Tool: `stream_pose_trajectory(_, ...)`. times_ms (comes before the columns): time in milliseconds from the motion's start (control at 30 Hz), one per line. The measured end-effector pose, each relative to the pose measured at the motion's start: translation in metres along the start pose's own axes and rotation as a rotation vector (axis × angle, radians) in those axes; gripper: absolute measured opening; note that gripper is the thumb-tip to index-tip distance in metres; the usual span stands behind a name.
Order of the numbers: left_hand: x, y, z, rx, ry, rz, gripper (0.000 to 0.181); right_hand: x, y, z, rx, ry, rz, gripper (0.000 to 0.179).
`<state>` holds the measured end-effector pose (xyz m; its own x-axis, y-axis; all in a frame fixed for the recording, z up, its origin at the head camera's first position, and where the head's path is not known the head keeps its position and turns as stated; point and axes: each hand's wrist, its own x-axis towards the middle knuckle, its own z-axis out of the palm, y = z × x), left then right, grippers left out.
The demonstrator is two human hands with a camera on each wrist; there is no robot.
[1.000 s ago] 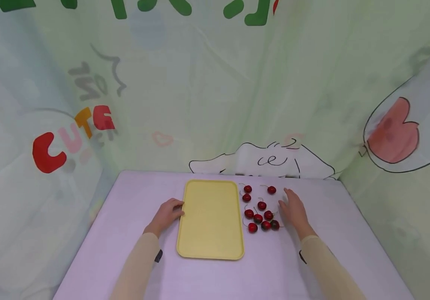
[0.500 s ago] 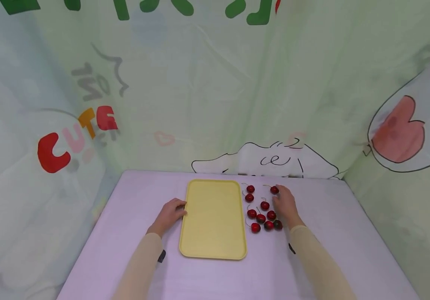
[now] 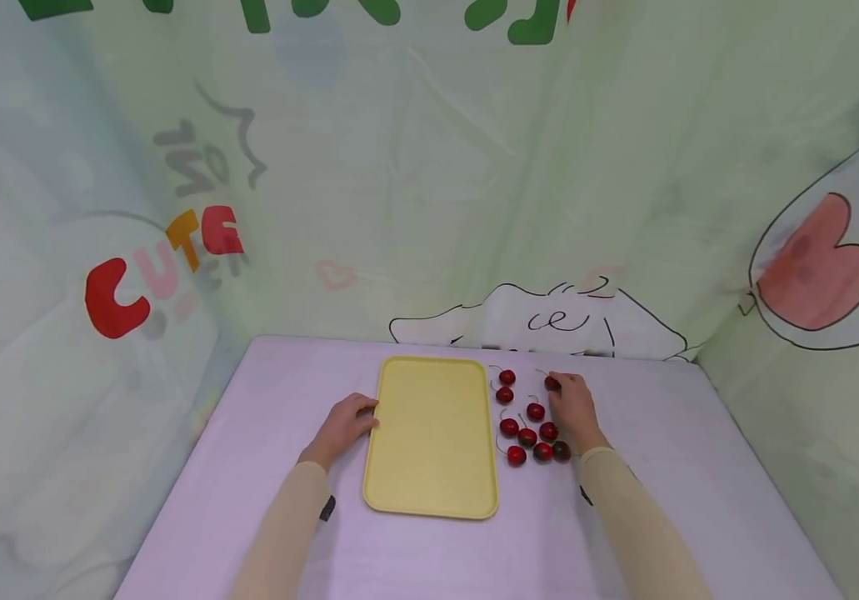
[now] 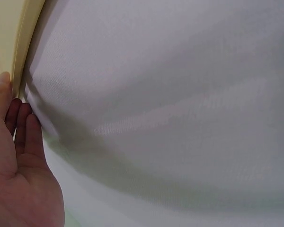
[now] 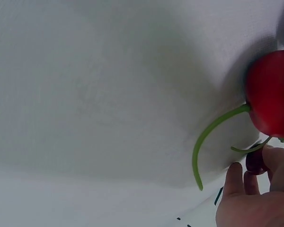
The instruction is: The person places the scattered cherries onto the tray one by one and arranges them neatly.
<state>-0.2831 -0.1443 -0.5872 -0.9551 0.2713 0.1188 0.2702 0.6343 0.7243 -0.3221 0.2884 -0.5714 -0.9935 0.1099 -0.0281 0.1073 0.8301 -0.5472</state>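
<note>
A yellow rectangular tray (image 3: 431, 437) lies flat on the table. My left hand (image 3: 341, 429) is at its left edge; in the left wrist view the thumb and fingers of that hand (image 4: 23, 175) pinch the tray's rim (image 4: 20, 52). To the right of the tray are several red cherries with stems, among them a cherry (image 3: 536, 411) in the middle of the group. My right hand (image 3: 575, 412) pinches the farthest right cherry (image 3: 551, 383) between thumb and fingers. In the right wrist view this dark cherry (image 5: 256, 161) sits at the thumb, behind a nearer large-looking cherry (image 5: 274, 92).
A pale lilac cloth covers the table (image 3: 429, 558). Printed curtains (image 3: 429, 208) hang along the back and both sides. Two cherries, one of them a cherry (image 3: 504, 395), lie close to the tray's right edge; darker cherries such as this one (image 3: 561, 451) lie near my right wrist.
My right hand has moved left to the far right cherry and closed its fingertips on it. My left hand stays at the tray's edge. The whole head view has shifted slightly.
</note>
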Motion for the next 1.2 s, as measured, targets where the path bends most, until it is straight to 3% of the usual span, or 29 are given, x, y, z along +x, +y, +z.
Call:
stream_pose_trajectory(300,0.004,-0.001,-0.001,0.003,-0.016,-0.003,0.035,0.000,-0.003,0.002,0.087,0.053,0.060,0.040)
stream_pose_trajectory(500,0.005,-0.003,-0.002,-0.008,-0.004,-0.009,0.035,0.003,-0.020,0.004,0.180,0.117,0.070,0.040)
stream_pose_trajectory(667,0.004,-0.004,0.000,-0.021,0.001,-0.017,0.034,0.006,-0.041,0.011,0.219,0.165,0.017,0.037)
stream_pose_trajectory(900,0.004,-0.003,0.000,-0.021,-0.007,-0.035,0.035,0.007,-0.082,0.028,0.336,0.146,-0.013,0.037)
stream_pose_trajectory(1067,0.004,-0.003,-0.001,-0.031,-0.008,-0.034,0.036,0.009,-0.106,0.046,0.415,0.156,-0.110,0.034)
stream_pose_trajectory(1200,0.003,-0.002,-0.002,-0.035,-0.013,-0.035,0.036,0.010,-0.120,0.066,0.415,0.160,-0.193,0.031)
